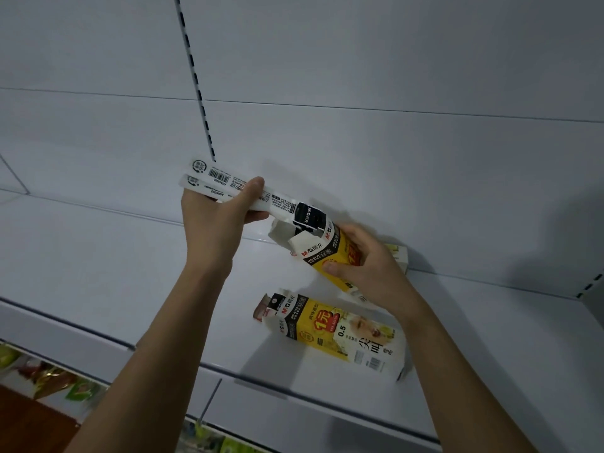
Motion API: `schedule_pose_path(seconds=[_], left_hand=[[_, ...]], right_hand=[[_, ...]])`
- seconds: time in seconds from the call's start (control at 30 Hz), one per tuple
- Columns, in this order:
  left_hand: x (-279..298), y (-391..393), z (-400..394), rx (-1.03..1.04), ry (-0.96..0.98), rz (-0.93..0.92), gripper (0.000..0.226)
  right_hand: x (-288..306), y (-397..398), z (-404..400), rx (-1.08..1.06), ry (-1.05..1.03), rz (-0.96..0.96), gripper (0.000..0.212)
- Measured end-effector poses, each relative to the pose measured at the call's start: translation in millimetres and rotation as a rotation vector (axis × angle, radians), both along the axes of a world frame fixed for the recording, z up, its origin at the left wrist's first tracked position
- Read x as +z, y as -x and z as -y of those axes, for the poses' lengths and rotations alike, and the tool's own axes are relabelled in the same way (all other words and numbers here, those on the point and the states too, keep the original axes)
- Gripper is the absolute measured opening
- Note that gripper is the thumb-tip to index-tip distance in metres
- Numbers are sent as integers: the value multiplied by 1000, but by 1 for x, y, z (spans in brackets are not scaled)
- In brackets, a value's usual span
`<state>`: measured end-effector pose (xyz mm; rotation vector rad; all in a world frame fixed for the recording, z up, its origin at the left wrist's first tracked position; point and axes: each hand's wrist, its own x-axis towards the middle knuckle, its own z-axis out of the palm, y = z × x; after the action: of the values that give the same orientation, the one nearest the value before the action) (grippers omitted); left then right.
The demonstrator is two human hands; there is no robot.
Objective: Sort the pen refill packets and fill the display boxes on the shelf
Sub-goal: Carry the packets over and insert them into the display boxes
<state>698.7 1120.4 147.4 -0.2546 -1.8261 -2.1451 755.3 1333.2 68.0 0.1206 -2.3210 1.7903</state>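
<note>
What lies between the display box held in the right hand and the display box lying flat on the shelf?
In the head view, only bare white shelf separates the held display box, gripped by the right hand, from the flat display box.

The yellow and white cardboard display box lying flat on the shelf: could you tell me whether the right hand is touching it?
Apart. The head view shows the right hand gripping another raised box, with bare shelf visible between it and the flat-lying box.

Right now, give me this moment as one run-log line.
left hand: grips white pen refill packets, tips at box mouth | right hand: holds yellow cardboard display box | second yellow box: lying on white shelf
</note>
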Motion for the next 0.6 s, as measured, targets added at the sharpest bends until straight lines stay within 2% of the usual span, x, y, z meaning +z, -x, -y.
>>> schedule_pose_path(seconds=[0.27, 0.47, 0.6], left_hand=[[2, 5, -14, -53, 177, 12, 27], [7, 10, -23, 30, 336, -38, 39], [9, 9, -30, -32, 384, -42, 39]], right_hand=[[-2, 3, -7, -6, 31, -2, 58], [-3, 4, -6, -17, 9, 1, 61], [-3, 5, -5, -25, 5, -2, 59]])
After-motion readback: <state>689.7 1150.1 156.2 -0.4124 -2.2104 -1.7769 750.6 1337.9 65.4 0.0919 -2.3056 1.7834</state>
